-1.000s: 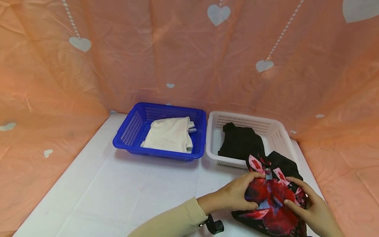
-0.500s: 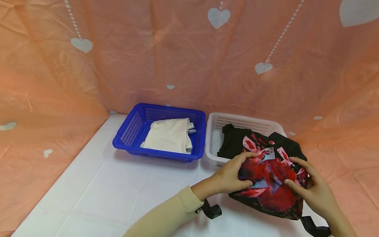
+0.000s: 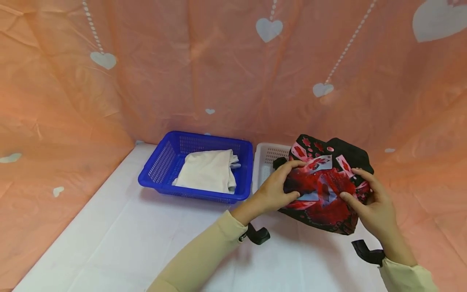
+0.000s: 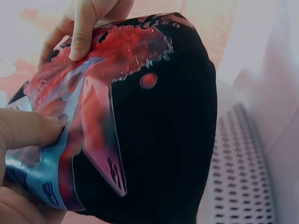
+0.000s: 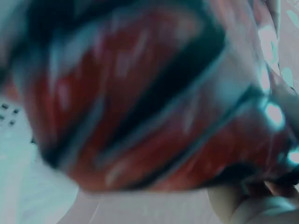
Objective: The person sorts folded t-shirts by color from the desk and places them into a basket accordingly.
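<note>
A folded black garment with a glossy red, pink and grey print is held up in front of and over the white basket. My left hand grips its left edge, thumb on top. On the right edge, my right hand pinches it, thumb likewise on the print. The left wrist view shows the garment close up, bulging a little, with the basket's perforated wall beyond. In the right wrist view the garment is blurred. The fingers beneath it are mostly hidden.
Left of the white basket stands a blue basket containing a folded white cloth. A bit of black cloth shows inside the white basket. Behind rises an orange sheet with white hearts. The table has a white cover.
Both hands have carried the folded garment upward and away from me, from the table's near right to over the white basket, where it hides most of the basket and the black cloth.
</note>
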`<state>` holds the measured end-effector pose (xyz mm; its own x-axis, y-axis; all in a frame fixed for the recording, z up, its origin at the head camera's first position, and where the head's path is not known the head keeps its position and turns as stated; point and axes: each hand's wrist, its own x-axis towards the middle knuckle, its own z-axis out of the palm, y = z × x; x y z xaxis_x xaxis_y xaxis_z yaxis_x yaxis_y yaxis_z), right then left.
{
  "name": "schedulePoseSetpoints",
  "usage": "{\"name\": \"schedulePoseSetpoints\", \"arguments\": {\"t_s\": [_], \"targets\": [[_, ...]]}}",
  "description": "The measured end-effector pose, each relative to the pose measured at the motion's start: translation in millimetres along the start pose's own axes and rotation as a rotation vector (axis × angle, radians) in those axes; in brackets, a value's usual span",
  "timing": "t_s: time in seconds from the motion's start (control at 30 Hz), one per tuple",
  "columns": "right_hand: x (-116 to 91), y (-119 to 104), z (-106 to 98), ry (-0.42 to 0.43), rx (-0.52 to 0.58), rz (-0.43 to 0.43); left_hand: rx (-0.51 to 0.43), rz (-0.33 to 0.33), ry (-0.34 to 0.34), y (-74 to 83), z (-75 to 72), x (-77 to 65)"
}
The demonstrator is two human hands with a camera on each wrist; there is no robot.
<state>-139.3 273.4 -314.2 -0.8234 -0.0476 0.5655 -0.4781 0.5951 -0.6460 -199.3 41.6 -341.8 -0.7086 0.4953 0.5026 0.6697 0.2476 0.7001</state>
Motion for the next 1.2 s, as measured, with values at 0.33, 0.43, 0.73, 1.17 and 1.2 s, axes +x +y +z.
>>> {"name": "schedulePoseSetpoints", "arguments": {"t_s": [0.33, 0.43, 0.73, 1.17, 1.2], "targets": [[37, -1, 27, 0.114, 0.043, 0.052, 0.057, -0.010, 0.131, -23.0, -7.9, 23.5], [44, 9, 37, 0.092, 0.033, 0.076, 0.048, -0.060, 0.158, -34.6, -4.5, 24.5], [46, 65, 58, -0.017, -0.020, 0.178, 0.046, -0.216, 0.156, -66.4, 15.3, 20.6], [36, 107, 76, -0.061, 0.038, 0.197, 0.110, -0.430, 0.049, -85.9, 40.3, 17.6], [37, 109, 77, -0.067, 0.037, 0.200, 0.121, -0.445, 0.038, -86.5, 40.9, 19.0]]}}
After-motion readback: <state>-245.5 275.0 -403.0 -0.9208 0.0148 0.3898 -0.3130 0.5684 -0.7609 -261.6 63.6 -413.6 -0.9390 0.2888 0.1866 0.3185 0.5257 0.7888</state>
